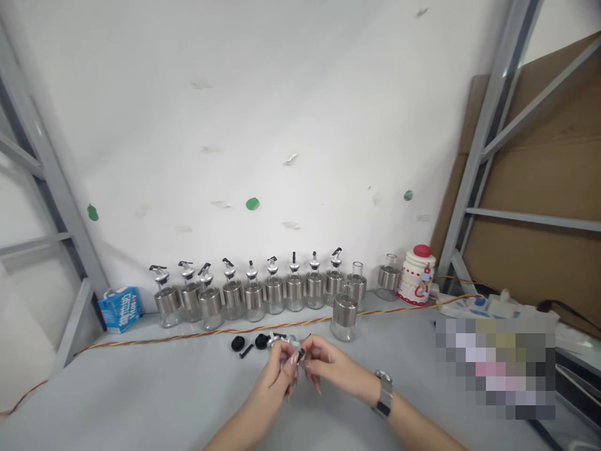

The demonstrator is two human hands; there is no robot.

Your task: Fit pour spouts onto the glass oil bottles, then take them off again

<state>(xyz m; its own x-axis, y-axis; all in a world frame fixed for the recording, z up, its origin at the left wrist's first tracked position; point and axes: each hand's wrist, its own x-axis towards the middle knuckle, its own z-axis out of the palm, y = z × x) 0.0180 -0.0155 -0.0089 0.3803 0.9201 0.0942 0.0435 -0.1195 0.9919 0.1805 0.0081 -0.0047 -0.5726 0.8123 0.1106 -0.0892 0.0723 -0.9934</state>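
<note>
My left hand is closed, thumb and fingers pinching a small black piece, which looks like a pour-spout part. From the other side my right hand meets it, its thumb and forefinger closed at the same piece. Just beyond my fingers lie two round black caps, a short black tube and silver spout parts, partly hidden by my hands. Behind my right hand stands a glass bottle with a metal band and no spout. Along the wall, several similar bottles carry silver spouts with black tips.
Two more spoutless bottles stand at the back right, near a white jar with a red lid. A blue carton is at the far left. A twisted red-yellow cord crosses the table. Power strips and a blurred patch lie right.
</note>
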